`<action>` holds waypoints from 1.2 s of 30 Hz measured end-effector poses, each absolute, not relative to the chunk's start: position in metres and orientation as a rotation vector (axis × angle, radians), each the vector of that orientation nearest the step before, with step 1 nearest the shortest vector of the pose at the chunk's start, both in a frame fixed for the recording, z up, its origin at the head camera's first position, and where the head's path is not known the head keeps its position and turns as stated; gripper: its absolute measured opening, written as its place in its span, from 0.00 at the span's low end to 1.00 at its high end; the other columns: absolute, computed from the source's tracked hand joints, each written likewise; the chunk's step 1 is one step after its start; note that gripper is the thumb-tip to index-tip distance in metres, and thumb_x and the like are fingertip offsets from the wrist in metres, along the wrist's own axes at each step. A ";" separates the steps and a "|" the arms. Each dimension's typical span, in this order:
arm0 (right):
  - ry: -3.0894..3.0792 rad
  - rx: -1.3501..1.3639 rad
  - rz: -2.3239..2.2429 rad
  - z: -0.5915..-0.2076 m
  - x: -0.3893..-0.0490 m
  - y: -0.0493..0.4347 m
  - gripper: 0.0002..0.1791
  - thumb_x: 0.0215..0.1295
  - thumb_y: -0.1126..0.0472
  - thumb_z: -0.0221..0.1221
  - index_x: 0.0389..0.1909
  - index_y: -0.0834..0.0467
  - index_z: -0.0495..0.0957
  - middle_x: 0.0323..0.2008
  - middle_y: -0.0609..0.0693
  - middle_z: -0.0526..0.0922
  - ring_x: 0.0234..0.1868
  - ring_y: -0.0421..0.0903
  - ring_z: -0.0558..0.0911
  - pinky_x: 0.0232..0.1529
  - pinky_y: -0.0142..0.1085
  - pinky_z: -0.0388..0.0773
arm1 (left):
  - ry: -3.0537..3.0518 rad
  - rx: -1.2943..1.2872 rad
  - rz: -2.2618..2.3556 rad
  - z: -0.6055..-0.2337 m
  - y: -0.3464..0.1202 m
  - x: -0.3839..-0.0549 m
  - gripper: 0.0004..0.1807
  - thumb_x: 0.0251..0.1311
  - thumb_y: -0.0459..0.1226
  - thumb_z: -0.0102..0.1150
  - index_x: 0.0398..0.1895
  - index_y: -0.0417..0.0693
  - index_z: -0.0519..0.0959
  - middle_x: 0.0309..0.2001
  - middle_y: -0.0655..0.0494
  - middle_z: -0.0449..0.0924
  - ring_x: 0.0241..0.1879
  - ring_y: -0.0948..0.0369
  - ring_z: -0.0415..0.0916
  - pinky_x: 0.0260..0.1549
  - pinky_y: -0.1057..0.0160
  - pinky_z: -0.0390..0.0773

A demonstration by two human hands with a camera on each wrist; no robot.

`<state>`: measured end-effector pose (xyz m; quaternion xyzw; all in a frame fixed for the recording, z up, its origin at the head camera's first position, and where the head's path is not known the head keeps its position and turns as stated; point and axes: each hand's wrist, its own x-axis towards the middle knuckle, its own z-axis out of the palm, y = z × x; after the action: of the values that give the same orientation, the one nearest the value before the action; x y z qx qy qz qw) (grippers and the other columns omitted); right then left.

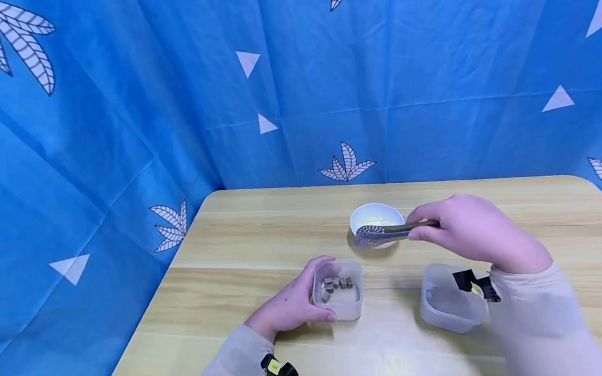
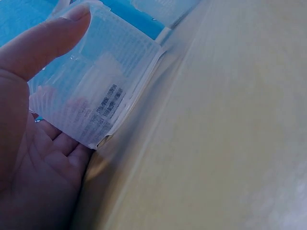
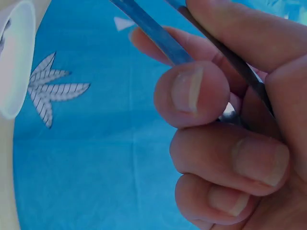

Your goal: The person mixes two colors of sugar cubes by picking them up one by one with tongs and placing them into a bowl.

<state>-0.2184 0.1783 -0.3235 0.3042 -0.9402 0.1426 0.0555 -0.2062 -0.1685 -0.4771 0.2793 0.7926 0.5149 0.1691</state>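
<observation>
My left hand [image 1: 289, 302] grips a clear plastic container [image 1: 350, 310] from its left side, thumb at the front and fingers round the back. Several small brown cubes [image 1: 336, 283] lie inside it; through its ribbed wall [image 2: 120, 48] they look like dark blocks in the left wrist view. A pair of metal tongs [image 1: 391, 232] with perforated heads is held in my right hand [image 1: 471, 230], their heads over the white bowl [image 1: 375, 210]. In the right wrist view my fingers curl round the tongs' arms [image 3: 158, 40]. Whether the heads pinch anything cannot be made out.
A second clear container [image 1: 447, 320] stands on the wooden table [image 1: 226, 314], under my right forearm, which partly hides it. A blue patterned curtain [image 1: 297, 81] hangs behind the table and along its left side.
</observation>
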 end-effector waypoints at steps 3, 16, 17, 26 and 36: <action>-2.872 0.852 0.440 -0.326 -0.224 0.186 0.09 0.68 0.48 0.65 0.45 0.44 0.86 0.27 0.33 0.80 0.26 0.39 0.73 0.30 0.40 0.71 | 2.249 0.790 1.464 -0.477 -0.168 -0.207 0.59 0.47 0.39 0.80 0.79 0.56 0.50 0.71 0.64 0.66 0.70 0.62 0.63 0.70 0.54 0.60; -2.990 0.681 0.383 -0.334 -0.239 0.213 0.15 0.70 0.45 0.62 0.48 0.48 0.86 0.39 0.45 0.87 0.40 0.48 0.84 0.43 0.55 0.78 | 2.259 0.807 1.453 -0.477 -0.168 -0.206 0.58 0.48 0.41 0.79 0.78 0.55 0.50 0.70 0.64 0.67 0.70 0.62 0.63 0.71 0.54 0.58; -2.999 0.673 0.380 -0.335 -0.240 0.214 0.15 0.70 0.45 0.62 0.48 0.48 0.86 0.40 0.46 0.87 0.41 0.49 0.84 0.43 0.55 0.78 | 2.261 0.811 1.453 -0.477 -0.168 -0.206 0.58 0.48 0.41 0.79 0.78 0.55 0.50 0.70 0.64 0.67 0.70 0.62 0.63 0.71 0.54 0.58; -3.025 0.638 0.361 -0.335 -0.240 0.217 0.14 0.69 0.46 0.62 0.48 0.48 0.86 0.42 0.47 0.88 0.44 0.52 0.85 0.43 0.56 0.78 | 2.259 0.808 1.450 -0.476 -0.168 -0.205 0.58 0.48 0.40 0.80 0.78 0.55 0.51 0.70 0.65 0.67 0.70 0.63 0.62 0.71 0.55 0.58; -2.955 0.780 0.412 -0.331 -0.231 0.200 0.14 0.69 0.45 0.62 0.48 0.47 0.86 0.37 0.41 0.86 0.38 0.46 0.84 0.42 0.52 0.79 | 2.255 0.816 1.446 -0.477 -0.168 -0.205 0.59 0.48 0.40 0.80 0.78 0.55 0.50 0.70 0.65 0.67 0.70 0.64 0.62 0.70 0.55 0.59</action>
<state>-0.2308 0.2004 -0.3313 0.2528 -0.9578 0.1334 0.0291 -0.2051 -0.1683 -0.4769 0.2873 0.7936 0.5088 0.1695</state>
